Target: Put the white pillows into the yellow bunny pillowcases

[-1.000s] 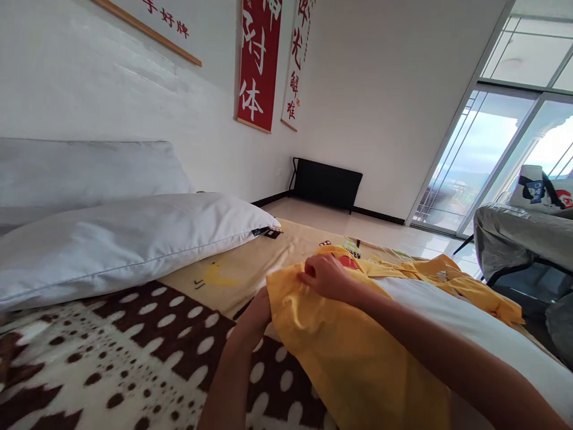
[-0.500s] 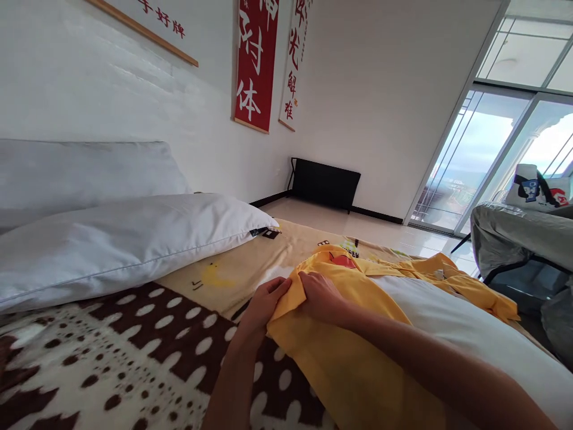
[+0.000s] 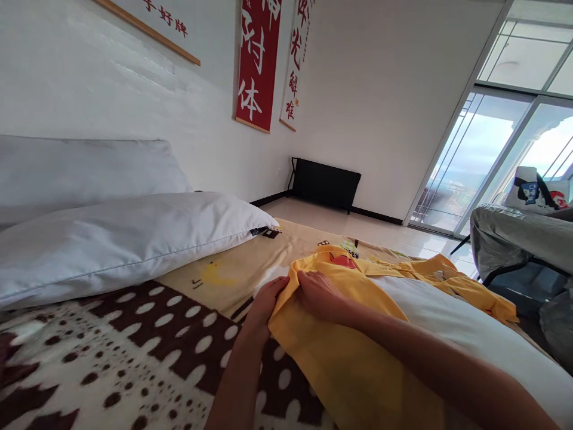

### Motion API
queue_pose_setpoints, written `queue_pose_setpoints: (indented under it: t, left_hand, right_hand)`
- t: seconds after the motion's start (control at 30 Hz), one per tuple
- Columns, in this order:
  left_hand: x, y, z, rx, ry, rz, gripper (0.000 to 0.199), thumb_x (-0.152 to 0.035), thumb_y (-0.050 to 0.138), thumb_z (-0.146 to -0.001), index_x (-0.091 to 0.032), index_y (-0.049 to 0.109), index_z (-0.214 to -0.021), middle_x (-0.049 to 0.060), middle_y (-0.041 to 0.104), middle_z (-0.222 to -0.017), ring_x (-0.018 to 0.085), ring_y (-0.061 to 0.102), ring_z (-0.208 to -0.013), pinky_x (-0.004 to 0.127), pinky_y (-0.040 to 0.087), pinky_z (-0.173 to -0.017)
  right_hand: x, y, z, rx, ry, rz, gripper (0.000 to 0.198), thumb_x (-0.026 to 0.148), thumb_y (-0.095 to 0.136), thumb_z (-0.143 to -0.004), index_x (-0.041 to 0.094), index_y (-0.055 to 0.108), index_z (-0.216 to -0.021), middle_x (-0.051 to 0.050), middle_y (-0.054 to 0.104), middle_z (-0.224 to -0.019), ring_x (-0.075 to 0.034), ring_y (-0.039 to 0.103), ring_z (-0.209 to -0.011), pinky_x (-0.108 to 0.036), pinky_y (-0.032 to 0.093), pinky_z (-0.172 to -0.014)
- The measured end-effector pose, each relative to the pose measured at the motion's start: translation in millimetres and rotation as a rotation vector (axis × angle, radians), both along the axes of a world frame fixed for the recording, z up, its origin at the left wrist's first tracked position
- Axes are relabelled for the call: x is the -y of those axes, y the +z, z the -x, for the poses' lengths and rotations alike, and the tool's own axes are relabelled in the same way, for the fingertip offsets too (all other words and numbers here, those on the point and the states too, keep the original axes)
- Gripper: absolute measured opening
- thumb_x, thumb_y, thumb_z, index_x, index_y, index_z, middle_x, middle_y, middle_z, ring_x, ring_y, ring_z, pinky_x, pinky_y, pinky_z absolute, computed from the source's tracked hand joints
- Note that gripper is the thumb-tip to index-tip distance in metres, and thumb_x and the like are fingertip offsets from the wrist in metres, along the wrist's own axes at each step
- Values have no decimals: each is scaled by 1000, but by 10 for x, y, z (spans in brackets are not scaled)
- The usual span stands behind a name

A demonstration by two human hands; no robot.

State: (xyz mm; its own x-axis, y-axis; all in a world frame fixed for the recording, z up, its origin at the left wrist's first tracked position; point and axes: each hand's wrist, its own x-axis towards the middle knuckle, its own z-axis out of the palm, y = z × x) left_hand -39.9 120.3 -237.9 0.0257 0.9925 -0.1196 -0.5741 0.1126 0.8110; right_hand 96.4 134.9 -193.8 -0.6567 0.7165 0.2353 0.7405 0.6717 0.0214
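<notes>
A yellow pillowcase [image 3: 353,358] with a red print near its far corner covers part of a white pillow [image 3: 465,322]. My left hand [image 3: 268,301] is closed on the pillowcase's left edge, fingers pinching the cloth. Close beside it, my right hand [image 3: 320,295] also grips the pillowcase, its fingertips tucked behind a fold of the fabric. More bunched yellow cloth lies along the pillow's far side. The corner of the pillow under the cloth is hidden.
Two white pillows lie at the left, one [image 3: 134,245] in front of another [image 3: 80,170] by the wall. Beneath is a brown and cream patterned blanket [image 3: 134,346]. A black folded panel [image 3: 324,185] leans at the far wall. A plastic-covered table [image 3: 523,230] stands right.
Both hands keep their hold on the pillowcase with almost no movement. The view has shifted very slightly.
</notes>
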Motion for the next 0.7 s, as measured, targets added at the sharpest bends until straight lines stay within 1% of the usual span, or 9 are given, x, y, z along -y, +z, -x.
queue_pose_setpoints:
  t: [0.1, 0.2, 0.27, 0.37, 0.43, 0.5, 0.6, 0.7]
  left_hand:
    - [-10, 7, -23, 11, 10, -10, 27, -32, 73, -54, -16, 56, -67, -2, 60, -56, 14, 55, -50, 25, 42, -50]
    - [-12, 12, -38, 4, 42, -31, 30, -32, 74, -51, -16, 56, -67, -2, 60, -56, 14, 55, -49, 24, 42, -49]
    - [-13, 9, -37, -5, 67, -56, 30, -33, 75, -51, -16, 55, -66, -3, 59, -55, 12, 54, -50, 23, 41, -50]
    - [-13, 2, -26, -17, 73, -103, 28, -32, 74, -53, -17, 55, -66, -5, 58, -55, 11, 53, -50, 20, 40, -50]
    - [-10, 1, -23, -25, 57, -133, 27, -31, 74, -53, -17, 55, -67, -5, 57, -56, 10, 52, -50, 20, 39, -50]
    - [-6, 7, -29, -33, 46, -155, 28, -32, 75, -54, -17, 55, -67, -5, 56, -56, 10, 52, -51, 19, 39, -49]
    - [1, 18, -40, -40, 50, -173, 31, -34, 75, -54, -17, 53, -66, -6, 54, -56, 9, 51, -53, 18, 38, -51]
    - [15, 23, -31, -49, 41, -176, 32, -36, 75, -56, -17, 52, -67, -6, 53, -57, 8, 50, -52, 17, 37, -50]
  right_hand:
    - [27, 48, -36, 23, -14, -19, 16, 23, 39, -89, 15, 53, -88, -9, 64, -84, -18, 58, -76, -29, 35, -64]
    - [48, 101, -67, 30, -17, -29, 16, 21, 40, -89, 14, 54, -89, -10, 65, -85, -19, 59, -77, -30, 34, -66]
    - [45, 132, -79, 6, -23, 7, 16, 22, 39, -89, 15, 54, -86, -9, 65, -83, -18, 58, -74, -29, 33, -64]
    - [16, 174, -68, -131, -59, 111, 17, 26, 40, -90, 17, 53, -84, -6, 64, -80, -14, 56, -70, -26, 31, -59]
    - [-19, 194, -39, -241, -61, 143, 15, 29, 43, -88, 18, 52, -86, -3, 63, -81, -12, 53, -68, -24, 29, -57]
    - [-62, 203, -1, -275, -31, 145, 12, 27, 44, -87, 17, 52, -85, -2, 61, -78, -11, 48, -64, -22, 28, -56]
    - [-129, 204, 39, -243, -1, 150, 12, 20, 43, -85, 17, 51, -78, 0, 58, -72, -9, 43, -60, -21, 26, -53]
    - [-170, 205, 33, -211, 19, 151, 12, 16, 43, -84, 17, 52, -76, -1, 58, -70, -9, 44, -59, -21, 26, -53]
